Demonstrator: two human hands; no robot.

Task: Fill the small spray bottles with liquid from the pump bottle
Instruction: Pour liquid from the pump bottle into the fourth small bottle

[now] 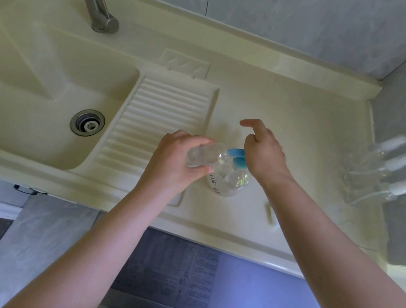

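The left hand has its fingers and thumb curled round a small clear spray bottle, a smooth see-through plastic tube held tilted nearly on its side, its open end against the blue spout. That grip is closed firmly on the bottle's lower body. Just to its right, the right hand rests on the blue pump head of the pump bottle, with the forefinger lifted and pointing away to the left and the other fingers bent down over the pump; how tightly they close on it cannot be told. The pump bottle is rounded, clear and glossy with dark print on its side, standing upright on the pale cream table directly below both hands. Well off to the right of the right hand, three more small spray bottles with white caps lie side by side near the grey wall. Left of the left hand is a ribbed, moulded drainboard, and beyond it a smooth sink with a round metal drain and a brushed-metal tap.
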